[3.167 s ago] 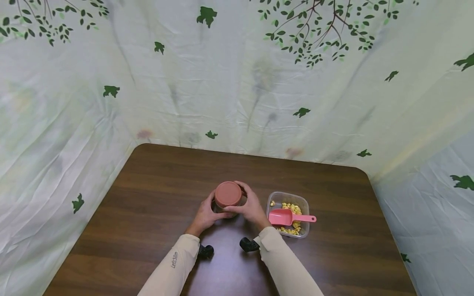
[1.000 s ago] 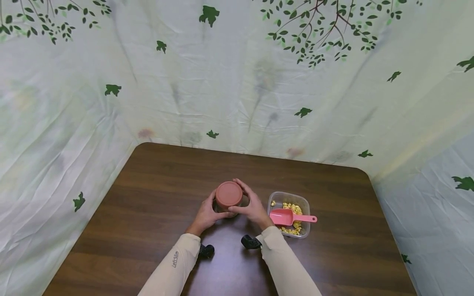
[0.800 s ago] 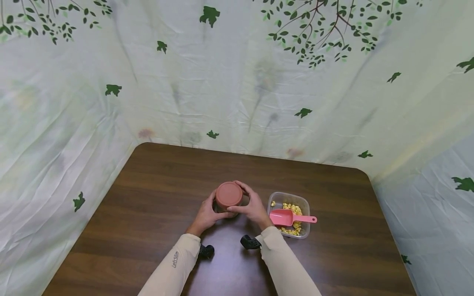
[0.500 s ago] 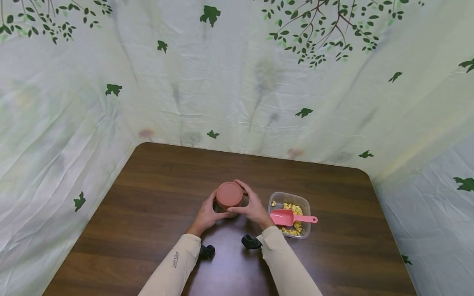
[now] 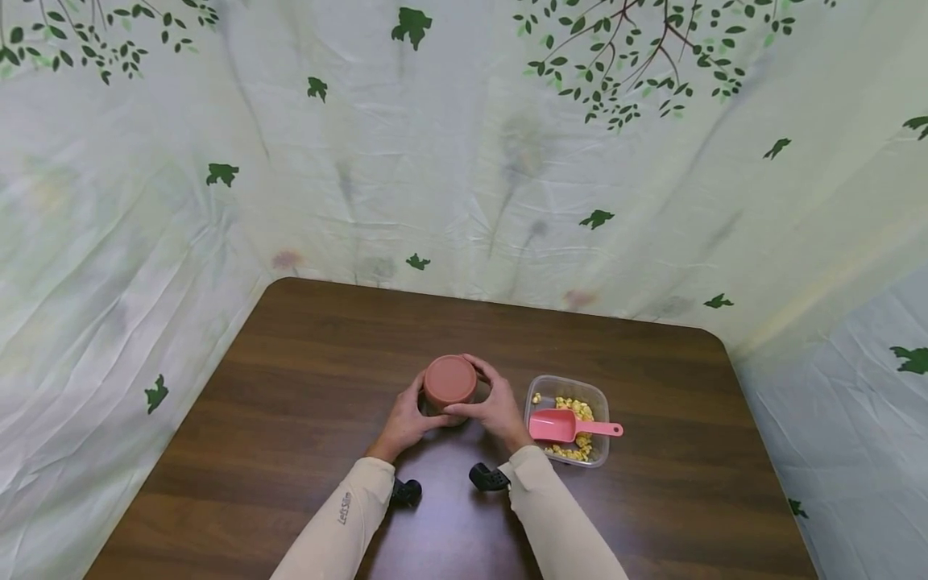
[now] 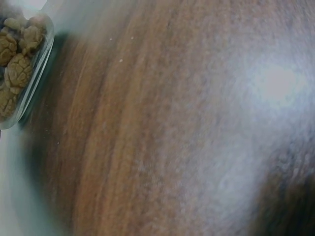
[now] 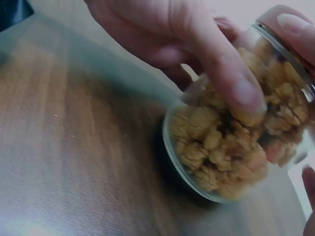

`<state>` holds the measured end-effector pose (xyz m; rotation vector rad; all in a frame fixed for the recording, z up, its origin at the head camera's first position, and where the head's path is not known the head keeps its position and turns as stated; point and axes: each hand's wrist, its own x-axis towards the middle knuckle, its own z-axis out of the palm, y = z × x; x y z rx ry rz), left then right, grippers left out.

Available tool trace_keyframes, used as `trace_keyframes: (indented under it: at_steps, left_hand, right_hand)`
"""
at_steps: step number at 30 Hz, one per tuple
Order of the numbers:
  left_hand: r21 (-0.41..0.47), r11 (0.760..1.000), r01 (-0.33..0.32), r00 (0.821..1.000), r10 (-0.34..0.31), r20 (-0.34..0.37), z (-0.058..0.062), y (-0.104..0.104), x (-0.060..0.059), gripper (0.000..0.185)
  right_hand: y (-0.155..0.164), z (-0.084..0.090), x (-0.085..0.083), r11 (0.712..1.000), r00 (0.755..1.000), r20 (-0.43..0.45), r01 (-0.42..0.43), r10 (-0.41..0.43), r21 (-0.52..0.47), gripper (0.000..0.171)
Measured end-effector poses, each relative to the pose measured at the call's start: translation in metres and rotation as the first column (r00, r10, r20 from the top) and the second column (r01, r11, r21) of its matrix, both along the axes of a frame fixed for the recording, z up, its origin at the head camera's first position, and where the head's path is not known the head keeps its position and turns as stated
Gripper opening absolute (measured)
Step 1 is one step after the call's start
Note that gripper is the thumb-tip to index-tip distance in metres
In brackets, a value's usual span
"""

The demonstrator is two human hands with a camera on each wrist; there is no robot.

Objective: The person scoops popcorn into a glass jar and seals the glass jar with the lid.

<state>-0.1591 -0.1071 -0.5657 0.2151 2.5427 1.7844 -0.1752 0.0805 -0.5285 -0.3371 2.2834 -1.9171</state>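
A clear jar [image 7: 221, 147] of caramel popcorn stands upright on the table, topped with a round reddish-pink lid [image 5: 450, 379]. My left hand [image 5: 401, 423] grips the jar's body from the left, its thumb pressed on the clear wall in the right wrist view. From the right, my right hand [image 5: 496, 407] holds the lid's edge between thumb and fingers; its thumb [image 7: 293, 22] lies on the lid in the right wrist view. The left wrist view shows the base of the jar [image 6: 19, 69] at its upper left corner, with neither hand clearly visible there.
Right of the hands sits a clear plastic container [image 5: 602, 451] with loose popcorn [image 5: 573, 407] in it. Across this container lies a pink scoop [image 5: 554, 424], its handle sticking out over the right rim. The brown wooden table [image 5: 304, 362] meets a leaf-printed curtain [image 5: 464, 161] behind.
The right hand's fingers shift slightly back and forth around the lid. The jar, left hand, container and scoop stay in place.
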Motion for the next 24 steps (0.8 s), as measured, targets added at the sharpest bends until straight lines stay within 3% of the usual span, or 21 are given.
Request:
trace_keyframes:
  at_steps: [4,9,12,14,21,24]
  left_hand:
    - [0.006,1.0,0.005,1.0,-0.005,0.014,0.001,0.001,0.0,0.094]
    - [0.011,1.0,0.013,1.0,-0.013,0.025,0.001,0.001,0.0,0.097]
    - [0.017,1.0,0.018,1.0,-0.018,0.019,0.002,0.0,0.0,0.097]
    - [0.02,1.0,0.02,1.0,-0.02,0.015,0.003,0.0,-0.001,0.097]
    - [0.004,1.0,0.012,1.0,-0.012,-0.004,0.002,-0.001,-0.001,0.094]
    - [0.001,1.0,0.014,1.0,-0.014,-0.01,0.002,-0.001,-0.001,0.092]
  right_hand:
    - [0.002,0.0,0.0,1.0,1.0,0.003,-0.015,0.015,0.016,0.086]
    - [0.01,0.026,-0.001,0.984,0.984,0.021,-0.178,0.177,0.018,0.089]
    - [0.01,0.038,-0.001,0.978,0.977,0.047,-0.21,0.209,0.018,0.086]
    - [0.009,0.039,0.0,0.982,0.983,0.037,-0.183,0.182,0.034,0.084]
    - [-0.001,0.005,-0.003,0.999,0.999,-0.035,-0.019,0.02,0.041,0.085]
    - [-0.005,0.001,0.004,0.996,0.997,-0.046,0.059,-0.056,0.061,0.085]
